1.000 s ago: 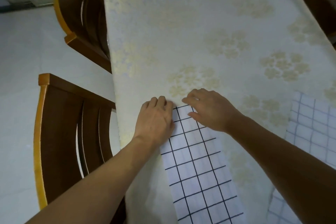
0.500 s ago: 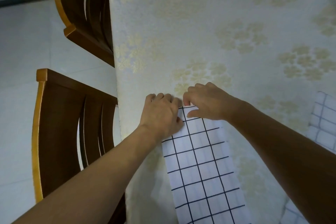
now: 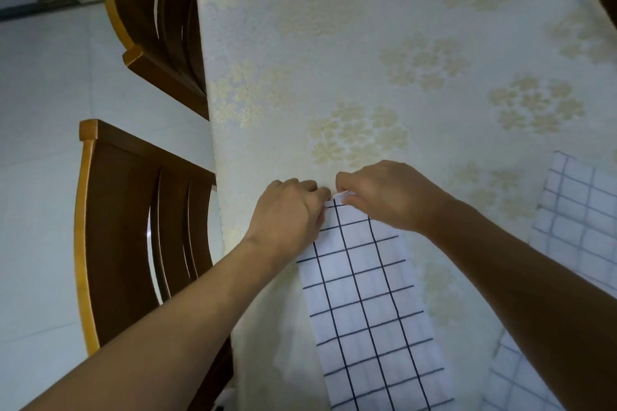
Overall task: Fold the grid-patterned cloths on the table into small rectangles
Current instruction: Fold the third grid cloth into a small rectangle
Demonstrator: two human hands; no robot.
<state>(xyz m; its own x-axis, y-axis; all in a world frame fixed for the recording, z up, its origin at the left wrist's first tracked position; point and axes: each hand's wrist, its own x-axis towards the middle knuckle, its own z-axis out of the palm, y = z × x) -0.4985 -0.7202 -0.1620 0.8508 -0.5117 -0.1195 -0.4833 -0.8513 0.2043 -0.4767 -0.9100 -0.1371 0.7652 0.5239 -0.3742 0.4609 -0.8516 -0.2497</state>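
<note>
Item one: long grid-patterned cloth (image 3: 367, 310), white with dark lines, folded into a narrow strip. It lies flat on the desk (image 3: 334, 43) in the lower centre of the frame, running from the bottom edge up to the middle, close to the desk's left edge.

Left grip (image 3: 287, 217): a bare hand, fingers curled, clamped on the strip's upper left corner, with the palm lying over that side of the cloth.

Right grip (image 3: 384, 197): a bare hand, thumb and curled fingers pinched on the strip's upper right corner, which is lifted slightly off the desk. The two grips nearly touch at the top edge.

Item two: second grid-patterned cloth (image 3: 574, 210), paler lines, at the right edge of the frame, partly hidden behind the right forearm. More grid fabric shows in the lower right corner; whether it is the same piece cannot be told.

Desk covering: cream tablecloth with gold flower clusters.

Near wooden chair (image 3: 123, 227), left of the frame, pushed against the desk. Far wooden chair (image 3: 157, 17), upper left, likewise.

Floor (image 3: 40, 110): pale tiles, far left.
</note>
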